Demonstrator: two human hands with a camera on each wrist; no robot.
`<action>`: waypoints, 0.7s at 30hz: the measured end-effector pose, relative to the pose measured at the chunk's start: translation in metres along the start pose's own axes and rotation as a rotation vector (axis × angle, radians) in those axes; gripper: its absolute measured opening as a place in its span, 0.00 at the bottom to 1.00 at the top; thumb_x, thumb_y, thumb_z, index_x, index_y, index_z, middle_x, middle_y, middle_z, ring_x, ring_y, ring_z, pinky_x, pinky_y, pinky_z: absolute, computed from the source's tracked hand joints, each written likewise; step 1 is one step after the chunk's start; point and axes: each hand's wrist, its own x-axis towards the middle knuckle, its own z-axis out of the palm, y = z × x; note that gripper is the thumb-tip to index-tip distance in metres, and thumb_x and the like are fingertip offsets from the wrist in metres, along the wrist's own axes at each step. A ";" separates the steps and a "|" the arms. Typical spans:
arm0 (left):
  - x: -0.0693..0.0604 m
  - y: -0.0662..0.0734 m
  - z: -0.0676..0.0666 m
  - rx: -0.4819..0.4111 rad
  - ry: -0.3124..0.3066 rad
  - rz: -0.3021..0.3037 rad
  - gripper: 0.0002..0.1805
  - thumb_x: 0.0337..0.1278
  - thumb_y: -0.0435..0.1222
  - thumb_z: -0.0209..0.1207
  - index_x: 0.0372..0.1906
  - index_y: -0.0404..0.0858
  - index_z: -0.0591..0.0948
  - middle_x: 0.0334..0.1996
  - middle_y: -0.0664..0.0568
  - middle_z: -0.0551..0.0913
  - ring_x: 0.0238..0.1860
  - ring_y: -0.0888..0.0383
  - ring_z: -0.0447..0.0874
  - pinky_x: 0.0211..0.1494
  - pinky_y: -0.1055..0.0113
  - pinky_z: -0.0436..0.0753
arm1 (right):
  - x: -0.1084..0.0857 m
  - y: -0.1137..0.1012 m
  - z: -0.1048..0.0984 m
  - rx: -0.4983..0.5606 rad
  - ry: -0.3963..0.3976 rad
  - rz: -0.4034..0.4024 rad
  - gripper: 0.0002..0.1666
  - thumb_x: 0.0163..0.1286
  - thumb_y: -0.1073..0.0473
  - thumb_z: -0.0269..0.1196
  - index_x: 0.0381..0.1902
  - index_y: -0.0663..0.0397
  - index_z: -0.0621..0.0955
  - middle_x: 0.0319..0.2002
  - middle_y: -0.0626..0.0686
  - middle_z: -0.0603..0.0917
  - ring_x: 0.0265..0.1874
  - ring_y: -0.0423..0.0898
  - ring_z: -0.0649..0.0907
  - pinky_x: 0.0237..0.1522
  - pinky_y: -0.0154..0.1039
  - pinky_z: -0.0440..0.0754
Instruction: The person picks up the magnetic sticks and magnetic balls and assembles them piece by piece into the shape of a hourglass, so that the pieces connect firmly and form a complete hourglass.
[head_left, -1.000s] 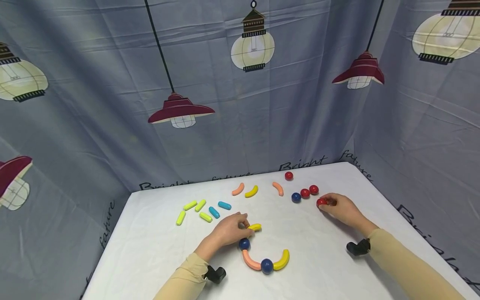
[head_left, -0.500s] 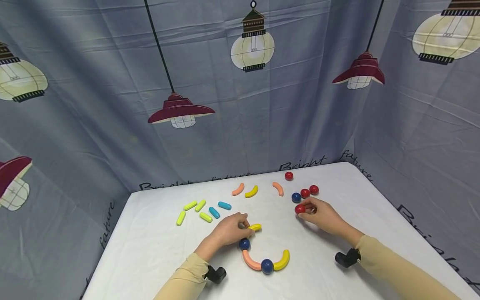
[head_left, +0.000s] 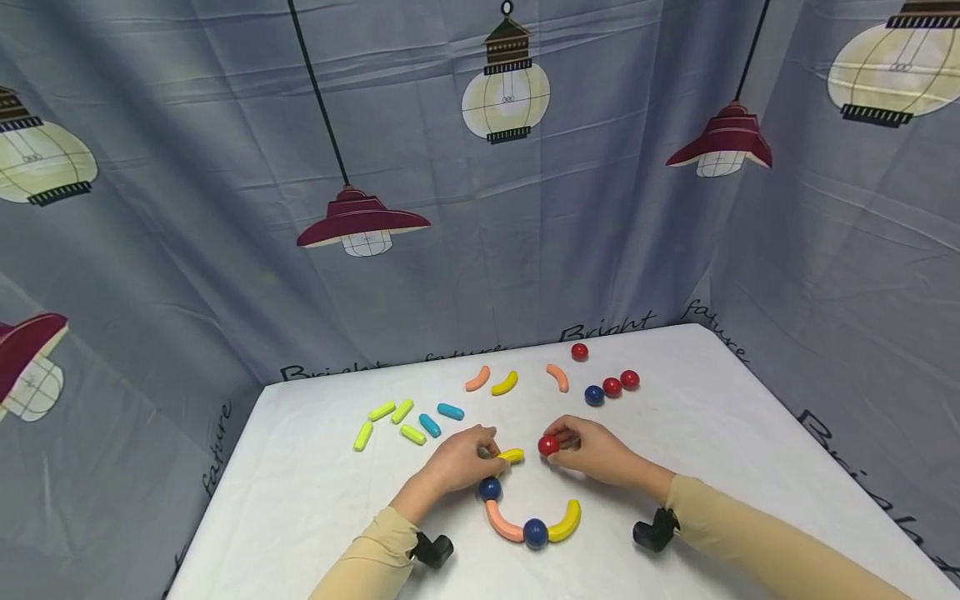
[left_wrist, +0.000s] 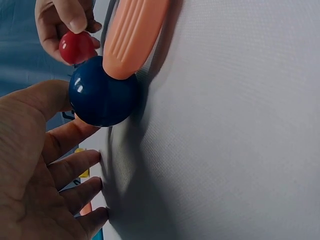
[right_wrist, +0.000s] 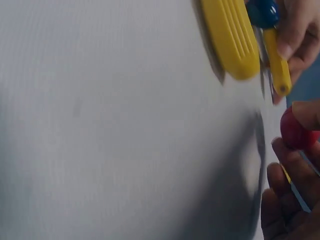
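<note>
Red ball (head_left: 548, 446) is pinched by the right hand (head_left: 596, 452), between the table (head_left: 300, 500) side edges; the left hand (head_left: 461, 461) pinches a yellow piece (head_left: 513, 455) beside a blue ball (head_left: 490, 489). Green sticks (head_left: 402, 411) lie nearer the left edge.

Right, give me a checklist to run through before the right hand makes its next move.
1. Held red ball secure in the right hand: ok, pinched between thumb and fingers.
2. Upper yellow piece steadied: ok, the left hand pinches it.
3. Held red ball against the upper yellow piece's free tip: not ok, a gap shows.
4. Pink piece meeting the upper blue ball and lower blue ball: ok, touching both.
5. Lower yellow piece joined at both ends: not ok, its far end is free.
6. Joints firmly attached: cannot tell, contact shows but hold does not.
</note>
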 end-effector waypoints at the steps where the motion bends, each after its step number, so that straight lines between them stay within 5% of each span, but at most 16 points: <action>1: 0.000 0.000 0.000 0.003 0.001 0.000 0.09 0.59 0.50 0.68 0.30 0.52 0.85 0.67 0.46 0.78 0.70 0.46 0.72 0.68 0.49 0.75 | 0.001 -0.002 0.003 -0.014 -0.008 -0.001 0.19 0.62 0.55 0.75 0.49 0.44 0.82 0.42 0.42 0.83 0.44 0.43 0.81 0.53 0.45 0.82; 8: 0.000 0.002 0.000 0.014 -0.003 0.001 0.09 0.60 0.50 0.68 0.33 0.50 0.87 0.67 0.47 0.78 0.69 0.47 0.74 0.67 0.50 0.76 | 0.003 -0.006 0.018 -0.121 -0.014 0.012 0.19 0.57 0.51 0.79 0.45 0.37 0.83 0.38 0.40 0.80 0.43 0.44 0.77 0.51 0.44 0.80; 21: 0.000 0.000 0.000 0.024 -0.002 0.003 0.08 0.60 0.49 0.68 0.32 0.51 0.86 0.66 0.48 0.78 0.69 0.47 0.73 0.66 0.51 0.76 | 0.006 -0.010 0.024 -0.141 0.009 0.027 0.20 0.57 0.52 0.79 0.45 0.37 0.83 0.38 0.39 0.80 0.43 0.43 0.76 0.52 0.44 0.79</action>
